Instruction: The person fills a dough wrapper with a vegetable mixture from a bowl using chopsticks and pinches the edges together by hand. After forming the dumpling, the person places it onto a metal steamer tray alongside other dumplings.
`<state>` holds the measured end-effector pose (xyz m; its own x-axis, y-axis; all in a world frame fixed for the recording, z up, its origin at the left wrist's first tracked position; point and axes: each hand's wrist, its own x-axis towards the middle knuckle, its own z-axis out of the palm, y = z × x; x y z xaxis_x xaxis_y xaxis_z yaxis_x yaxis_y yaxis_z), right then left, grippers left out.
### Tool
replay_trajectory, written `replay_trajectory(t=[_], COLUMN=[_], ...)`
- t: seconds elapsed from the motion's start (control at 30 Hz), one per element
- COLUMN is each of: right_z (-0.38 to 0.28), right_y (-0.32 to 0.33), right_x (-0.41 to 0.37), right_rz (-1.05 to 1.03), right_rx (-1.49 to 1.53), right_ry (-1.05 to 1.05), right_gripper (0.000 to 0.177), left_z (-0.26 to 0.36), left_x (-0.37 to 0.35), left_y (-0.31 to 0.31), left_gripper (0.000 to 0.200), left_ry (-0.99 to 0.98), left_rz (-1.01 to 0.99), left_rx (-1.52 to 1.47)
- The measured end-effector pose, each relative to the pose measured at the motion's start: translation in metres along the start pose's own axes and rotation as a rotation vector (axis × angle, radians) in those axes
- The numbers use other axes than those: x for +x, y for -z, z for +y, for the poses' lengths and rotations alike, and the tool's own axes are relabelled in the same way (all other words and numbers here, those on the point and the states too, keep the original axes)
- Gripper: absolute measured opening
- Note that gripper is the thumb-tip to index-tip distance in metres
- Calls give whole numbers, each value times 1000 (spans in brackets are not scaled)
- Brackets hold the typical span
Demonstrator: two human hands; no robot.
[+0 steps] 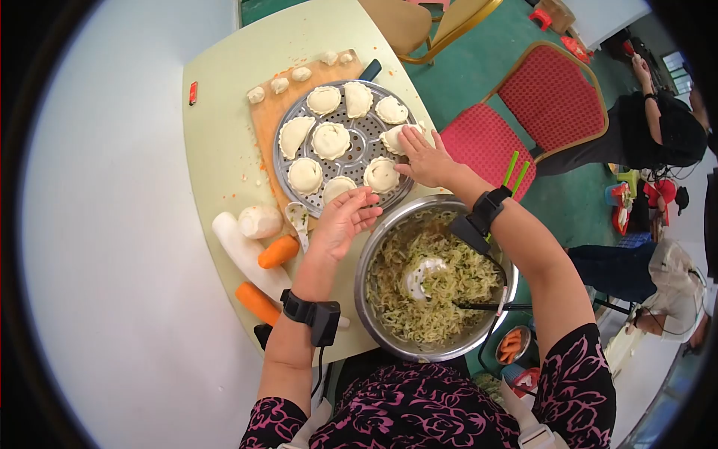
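On the perforated metal steamer tray (281,159) lie several pale, crimped-edge dumplings, some round and some half-moon shaped. My right hand (426,159) reaches over the tray's right rim, its fingers stretched out against a half-moon dumpling (391,141). Just below its thumb sits a round dumpling (381,176). My left hand (345,218) is at the tray's near edge, palm partly up, fingers loosely curled and apart with nothing in them. It partly covers another dumpling (338,185). A large steel bowl (364,295) of shredded filling (389,307) stands close to me, holding a white spoon (420,277).
Under the tray is a wooden board (263,123) with small dough lumps (301,74). A white spoon (298,217), carrots (278,252) and a white radish (243,251) lie left. Red chairs (550,97) and other people (651,127) are to the right.
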<state>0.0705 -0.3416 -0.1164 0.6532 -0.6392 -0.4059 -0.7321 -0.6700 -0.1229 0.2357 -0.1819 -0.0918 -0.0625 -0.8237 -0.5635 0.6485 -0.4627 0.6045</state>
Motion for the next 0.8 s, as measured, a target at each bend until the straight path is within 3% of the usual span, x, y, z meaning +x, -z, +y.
replay_trajectory(t=[0.17,0.3,0.43,0.53,0.63,0.73,0.8], right_z=[-3,-6,-13,-13,-12,-10,-9], right_y=[3,7,-1,3,2,1,10], right_x=[-1,2,1,3,2,3,5], right_rz=[-58,72,-35,-69,31,-32,41], right_rx=[-73,-57,-65,10,66,1,140], right_ry=[20,-4,6,-25,-62,-53,-81], right_gripper=[70,70,72,73,72,69,67], left_z=[-5,-7,-7,-8,-9,-11,-11], left_x=[-6,-12,-20,-26,-32,-36,-39], left_y=[6,14,17,19,20,20,20], left_gripper=[31,31,32,32,32,32,33], left_ry=[23,-1,-7,9,-5,-25,-29], left_rz=[-11,-2,17,4,10,12,9], left_rx=[-52,-76,-80,-102,-94,-102,-111])
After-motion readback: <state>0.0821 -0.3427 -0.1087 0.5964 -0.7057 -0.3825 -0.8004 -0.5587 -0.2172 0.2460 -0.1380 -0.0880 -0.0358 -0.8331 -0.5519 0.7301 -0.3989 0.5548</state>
